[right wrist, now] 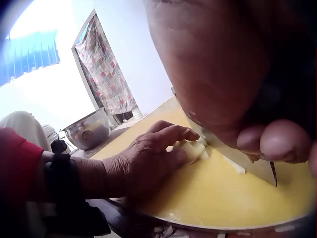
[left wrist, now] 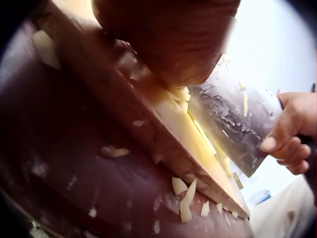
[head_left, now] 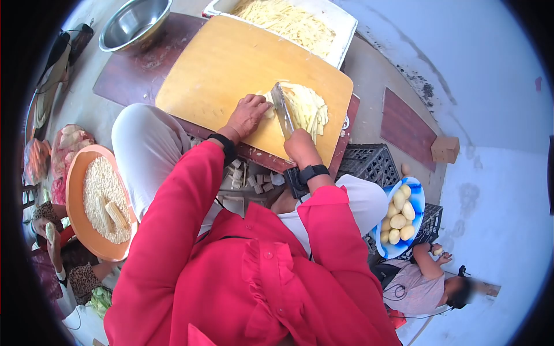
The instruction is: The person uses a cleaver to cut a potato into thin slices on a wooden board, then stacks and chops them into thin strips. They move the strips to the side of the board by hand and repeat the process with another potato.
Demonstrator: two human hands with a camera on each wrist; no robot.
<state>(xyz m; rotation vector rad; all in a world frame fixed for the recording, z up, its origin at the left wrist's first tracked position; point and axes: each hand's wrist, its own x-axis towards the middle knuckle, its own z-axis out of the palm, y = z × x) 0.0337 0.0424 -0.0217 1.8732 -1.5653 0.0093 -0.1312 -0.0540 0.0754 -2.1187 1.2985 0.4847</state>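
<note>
My right hand [head_left: 303,147] grips the handle of a broad cleaver [head_left: 282,111]. Its blade stands on edge on the yellow cutting board [head_left: 225,69], beside my left hand [head_left: 250,116]. The left fingers and thumb hold cut potato slices [right wrist: 190,150] down on the board, right next to the blade. A heap of pale potato strips [head_left: 309,111] lies on the blade's other side. In the left wrist view, thin bits of potato stick to the wet cleaver face [left wrist: 228,111], and scraps [left wrist: 185,202] lie on the dark red surface below the board's edge.
A white tray of potato strips [head_left: 283,23] stands behind the board, a steel bowl [head_left: 134,27] at far left. Peeled potatoes fill a blue-white basin [head_left: 416,193] at right; an orange basin [head_left: 78,225] holds corn kernels. Other people sit at both sides, one at lower right [head_left: 418,288].
</note>
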